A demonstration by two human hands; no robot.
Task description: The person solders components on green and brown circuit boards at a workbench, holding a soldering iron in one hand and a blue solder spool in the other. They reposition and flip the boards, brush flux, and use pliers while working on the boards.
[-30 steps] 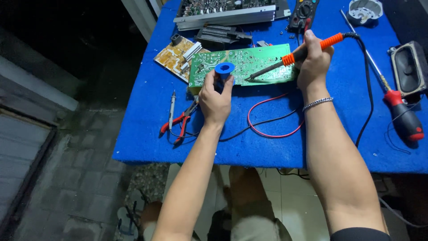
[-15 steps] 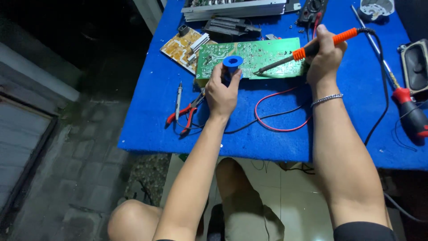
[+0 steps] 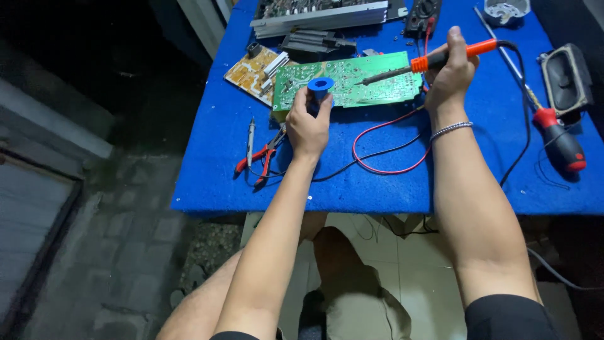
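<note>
The left hand (image 3: 306, 126) has its grip closed around a small blue plastic spool of solder wire (image 3: 320, 85), holding it upright at the near-left edge of the green rectangular circuit board (image 3: 352, 79), which lies flat on the blue cloth-covered worktop (image 3: 402, 182). The right hand (image 3: 450, 72) pinches the orange handle of a soldering iron (image 3: 434, 60), grip pressed tight, the dark tip angled left and down to hover over the middle of the board. This looks like the step of lining up 1 joint for soldering; bringing wire and tip together on the same pad would call for steady, small motions. Red-handled pliers (image 3: 264, 157) lie near left, a red-and-black screwdriver (image 3: 557, 135) far right.
</note>
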